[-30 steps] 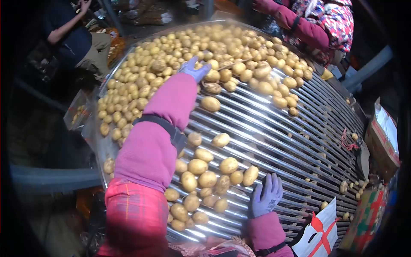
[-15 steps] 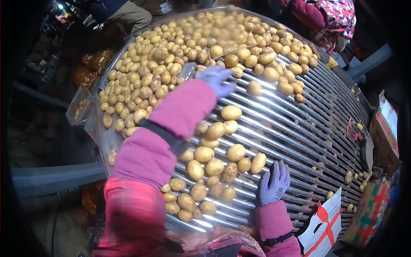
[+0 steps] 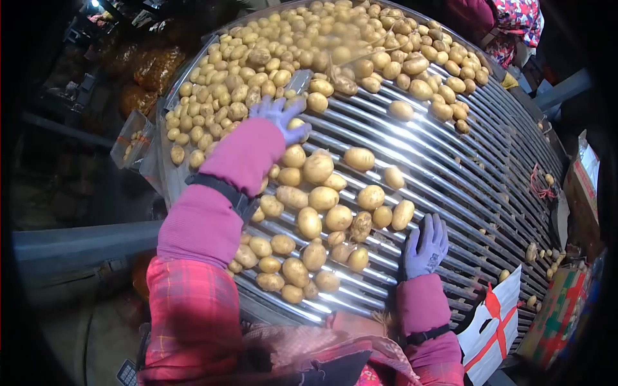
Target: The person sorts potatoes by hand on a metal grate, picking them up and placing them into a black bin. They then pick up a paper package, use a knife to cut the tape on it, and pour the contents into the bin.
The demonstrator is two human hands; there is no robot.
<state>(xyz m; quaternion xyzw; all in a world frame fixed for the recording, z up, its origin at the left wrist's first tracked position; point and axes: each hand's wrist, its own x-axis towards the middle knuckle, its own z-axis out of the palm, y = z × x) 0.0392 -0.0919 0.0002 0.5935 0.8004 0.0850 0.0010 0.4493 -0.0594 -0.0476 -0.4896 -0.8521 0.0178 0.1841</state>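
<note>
Many potatoes (image 3: 225,80) are heaped over the far and left parts of a metal bar grate (image 3: 476,174). My left hand (image 3: 281,120), in a purple glove, reaches to the heap's near edge with its fingers spread, touching a potato beside the thumb. A looser group of potatoes (image 3: 324,198) lies on the bars between my two arms. To the right of that group, my right hand (image 3: 426,248), also gloved, rests on the bars with fingers stretched out and holds nothing.
A white sheet with red tape (image 3: 492,331) stands at the lower right. Cardboard boxes (image 3: 582,199) line the right edge, with small potatoes near them. A co-worker's patterned sleeve (image 3: 518,22) shows at the top right. A grey beam (image 3: 84,248) runs along the left.
My left hand has moved left and slightly down, and more potatoes lie loose near it. My right hand stays on the bars, slightly higher in view. The whole view has shifted a little.
</note>
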